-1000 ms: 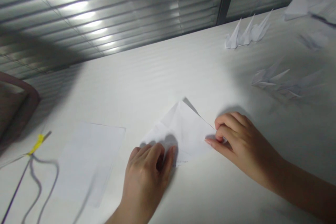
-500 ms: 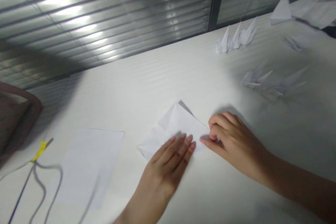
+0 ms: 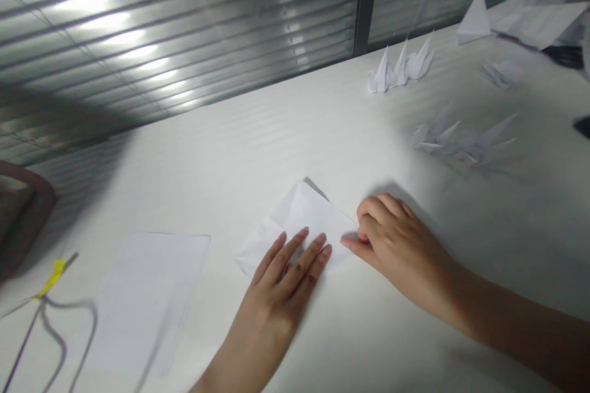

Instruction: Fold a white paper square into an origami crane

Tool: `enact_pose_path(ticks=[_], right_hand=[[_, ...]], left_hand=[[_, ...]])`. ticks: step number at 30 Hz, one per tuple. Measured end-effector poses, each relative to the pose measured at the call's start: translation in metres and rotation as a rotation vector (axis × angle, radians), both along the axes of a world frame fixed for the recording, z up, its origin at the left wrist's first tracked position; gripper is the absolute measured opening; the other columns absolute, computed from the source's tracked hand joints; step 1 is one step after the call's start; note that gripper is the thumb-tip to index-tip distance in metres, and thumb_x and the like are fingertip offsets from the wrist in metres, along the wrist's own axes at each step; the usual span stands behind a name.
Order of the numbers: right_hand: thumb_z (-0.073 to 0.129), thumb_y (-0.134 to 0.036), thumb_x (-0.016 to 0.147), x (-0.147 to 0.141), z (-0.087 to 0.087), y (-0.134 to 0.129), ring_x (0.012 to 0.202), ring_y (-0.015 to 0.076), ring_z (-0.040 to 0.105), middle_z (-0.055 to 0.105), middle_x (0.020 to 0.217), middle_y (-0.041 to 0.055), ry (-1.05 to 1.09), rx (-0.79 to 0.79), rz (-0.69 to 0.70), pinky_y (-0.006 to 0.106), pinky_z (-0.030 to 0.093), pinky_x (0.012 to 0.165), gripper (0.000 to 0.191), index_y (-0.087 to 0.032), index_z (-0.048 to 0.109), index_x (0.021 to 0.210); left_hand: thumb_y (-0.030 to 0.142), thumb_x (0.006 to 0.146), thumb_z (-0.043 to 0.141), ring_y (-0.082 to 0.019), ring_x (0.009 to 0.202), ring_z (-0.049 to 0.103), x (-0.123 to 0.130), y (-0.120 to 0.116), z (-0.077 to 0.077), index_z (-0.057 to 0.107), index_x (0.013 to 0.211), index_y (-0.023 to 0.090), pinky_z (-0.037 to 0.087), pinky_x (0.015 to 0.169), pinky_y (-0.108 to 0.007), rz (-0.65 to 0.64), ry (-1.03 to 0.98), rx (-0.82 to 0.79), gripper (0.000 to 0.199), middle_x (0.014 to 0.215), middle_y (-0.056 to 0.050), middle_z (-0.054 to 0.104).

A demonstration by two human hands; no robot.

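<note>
A folded sheet of white paper [image 3: 299, 212] lies on the white table between my hands, with creases and a raised edge at its top corner. My left hand [image 3: 281, 295] rests flat on its lower part, fingers stretched and slightly spread. At the paper's right corner, my right hand [image 3: 391, 236] is closed, thumb and curled fingers pinching that corner. The corner itself is mostly hidden by the fingers.
Loose white sheets [image 3: 147, 295] lie to the left, beside a wire frame with yellow tape [image 3: 51, 279]. Several folded paper cranes [image 3: 401, 67] stand at the back right, with more cranes [image 3: 465, 138] nearer. Behind them are a paper pile [image 3: 539, 21] and window blinds [image 3: 207, 12].
The whole view has shifted, so things appear a little further left. My left fingers have spread slightly apart on the paper. My right hand keeps its pinch at the corner.
</note>
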State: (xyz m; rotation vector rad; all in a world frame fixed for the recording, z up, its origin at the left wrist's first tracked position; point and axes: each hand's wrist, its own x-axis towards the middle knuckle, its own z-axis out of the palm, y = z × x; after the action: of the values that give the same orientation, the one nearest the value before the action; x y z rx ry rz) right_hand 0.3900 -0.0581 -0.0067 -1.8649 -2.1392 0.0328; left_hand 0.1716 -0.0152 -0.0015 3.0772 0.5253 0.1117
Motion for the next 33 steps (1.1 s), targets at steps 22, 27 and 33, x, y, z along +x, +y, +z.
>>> enact_pose_path(ticks=[22,27,33], right_hand=[[0.063,-0.038,0.085,0.005,-0.002,0.003,0.077,0.0218,0.05,0.055,0.075,0.0043,0.003,-0.045,-0.048,0.036,0.038,0.07,0.027,-0.017,0.055,0.07],[0.06,-0.038,0.087,0.012,-0.005,0.004,0.081,0.0223,0.05,0.056,0.081,0.0052,0.048,-0.063,-0.049,0.036,0.039,0.074,0.027,-0.017,0.054,0.07],[0.061,-0.034,0.087,0.017,-0.006,0.004,0.083,0.0229,0.05,0.057,0.084,0.0064,0.093,-0.044,-0.05,0.037,0.039,0.077,0.023,-0.017,0.054,0.073]], left_hand=[[0.02,0.087,0.05,-0.033,0.135,0.035,0.007,-0.006,0.002,0.046,0.133,0.001,0.038,0.106,-0.052,0.058,-0.079,0.015,0.05,0.142,-0.017,0.046],[0.021,0.086,0.052,-0.031,0.136,0.034,0.007,-0.006,0.002,0.043,0.135,0.001,0.037,0.107,-0.05,0.071,-0.088,0.016,0.053,0.142,-0.016,0.045],[0.021,0.087,0.052,-0.03,0.136,0.034,0.006,-0.006,0.001,0.041,0.137,0.002,0.035,0.109,-0.05,0.075,-0.081,0.01,0.054,0.144,-0.015,0.044]])
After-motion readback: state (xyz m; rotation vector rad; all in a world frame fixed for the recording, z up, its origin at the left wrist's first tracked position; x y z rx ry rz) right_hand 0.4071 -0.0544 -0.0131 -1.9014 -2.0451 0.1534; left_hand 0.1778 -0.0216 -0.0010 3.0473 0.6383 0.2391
